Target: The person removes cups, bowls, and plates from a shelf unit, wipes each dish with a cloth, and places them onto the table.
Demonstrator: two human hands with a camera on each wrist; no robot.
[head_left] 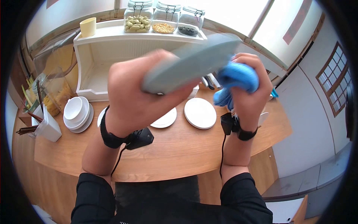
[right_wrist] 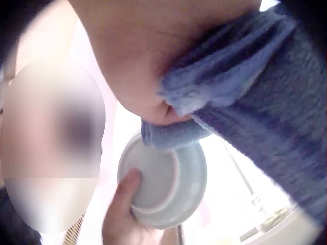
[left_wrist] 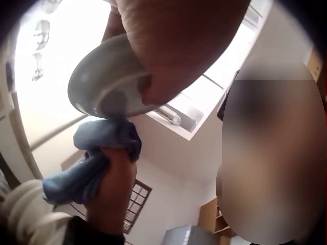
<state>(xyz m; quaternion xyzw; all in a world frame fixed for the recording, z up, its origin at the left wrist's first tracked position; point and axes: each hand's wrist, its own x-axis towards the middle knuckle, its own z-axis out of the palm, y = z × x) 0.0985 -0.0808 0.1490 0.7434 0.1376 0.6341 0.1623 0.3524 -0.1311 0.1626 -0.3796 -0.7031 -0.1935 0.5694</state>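
A pale grey-green plate [head_left: 192, 63] is held up, tilted, above the table, blurred in the head view. The left hand [head_left: 140, 89] grips its near edge, the thumb lying on the plate's underside [right_wrist: 153, 178] in the right wrist view. Bunched in the right hand [head_left: 250, 89] is a blue cloth [head_left: 238, 76]; in the left wrist view the cloth [left_wrist: 104, 135] touches or nearly touches the plate's rim [left_wrist: 82, 92]. The cloth hides most of the right fingertips.
White plates [head_left: 200, 113] lie on the wooden table [head_left: 167, 149], with a bowl [head_left: 74, 109] on stacked plates at left. Beside them stands a white holder [head_left: 48, 125] with chopsticks. Behind is a white shelf [head_left: 112, 48] bearing glass jars [head_left: 138, 18] and a yellow cup [head_left: 88, 27].
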